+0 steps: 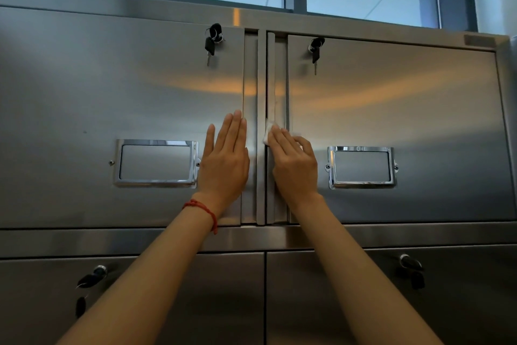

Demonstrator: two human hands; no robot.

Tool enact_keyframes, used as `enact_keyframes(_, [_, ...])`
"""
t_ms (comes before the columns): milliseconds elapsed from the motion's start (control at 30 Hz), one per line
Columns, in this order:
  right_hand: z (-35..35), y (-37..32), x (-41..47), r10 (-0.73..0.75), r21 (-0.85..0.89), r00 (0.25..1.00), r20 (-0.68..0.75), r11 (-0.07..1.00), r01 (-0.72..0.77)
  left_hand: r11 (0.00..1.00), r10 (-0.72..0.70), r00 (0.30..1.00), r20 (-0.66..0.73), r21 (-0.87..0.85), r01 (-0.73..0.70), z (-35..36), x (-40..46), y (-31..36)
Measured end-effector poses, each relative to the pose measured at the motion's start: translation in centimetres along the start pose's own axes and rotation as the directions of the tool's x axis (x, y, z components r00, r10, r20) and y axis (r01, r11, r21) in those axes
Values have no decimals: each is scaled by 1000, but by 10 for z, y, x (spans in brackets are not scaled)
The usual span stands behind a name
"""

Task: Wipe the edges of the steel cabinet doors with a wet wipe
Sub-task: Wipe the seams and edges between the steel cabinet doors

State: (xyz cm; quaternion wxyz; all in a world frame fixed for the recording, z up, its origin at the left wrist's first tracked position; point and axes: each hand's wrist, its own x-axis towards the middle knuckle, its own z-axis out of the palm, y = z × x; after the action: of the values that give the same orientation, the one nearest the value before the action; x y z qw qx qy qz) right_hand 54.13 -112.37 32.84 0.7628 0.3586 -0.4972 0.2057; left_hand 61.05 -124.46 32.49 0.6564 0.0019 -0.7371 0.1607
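Observation:
Two upper steel cabinet doors meet at a central seam. My left hand [225,160] lies flat with straight fingers on the left door [112,98], next to its inner edge strip. My right hand [293,163] presses a small white wet wipe [268,130] against the inner edge strip of the right door [405,109], about halfway up. The wipe shows just beyond my fingertips; most of it is hidden under the fingers.
Keys hang from the locks of the left door [213,40] and the right door [316,49]. Chrome label frames [156,163] [362,167] sit beside each hand. Two lower doors with keys [92,279] [411,266] are below. Windows show above the cabinet.

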Motion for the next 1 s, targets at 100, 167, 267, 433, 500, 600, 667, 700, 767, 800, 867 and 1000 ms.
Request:
enact_keyframes(100, [1,5,-1,-18,26,1000,-2,1000,18,1000,-2,1000,0,-6,2,0,0,1])
enact_keyframes(167, [2,6,3,1,34,1000,14,999,-2,1000,-4,1000,-5,-5,4,0,0,1])
enact_keyframes(267, [2,2,3,21,42,1000,13,999,-21,1000,-3,1000,-9,-5,3,-1,0,1])
enact_keyframes(433, [0,1,-4,0,26,999,52,1000,-1,1000,-7,1000,-2,-7,7,-2,0,1])
enact_keyframes(500, [-1,2,0,-9,36,998,67,999,6,1000,-10,1000,-1,-7,10,-1,0,2])
enact_keyframes(600, [0,2,1,-7,53,997,71,999,3,1000,-11,1000,-2,-6,11,-1,0,2])
enact_keyframes(667, [0,1,-2,1,57,996,84,998,-6,1000,-11,1000,-2,-11,11,-2,0,2])
enact_keyframes(700, [0,1,-3,2,54,996,87,999,-7,1000,-11,1000,2,-13,11,-2,-1,2])
enact_keyframes(767, [0,1,-2,0,52,996,88,999,-4,1000,-13,1000,13,-10,13,-2,-1,2])
enact_keyframes(800, [-1,2,-1,-3,52,996,86,999,-2,1000,-12,1000,14,-7,13,-2,-1,1])
enact_keyframes(867, [-1,3,4,-1,53,997,79,999,-3,1000,-11,1000,12,1,11,-1,-1,1])
enact_keyframes(1000, [-1,3,4,0,59,996,85,998,-5,1000,-7,1000,5,7,7,-1,-1,1])
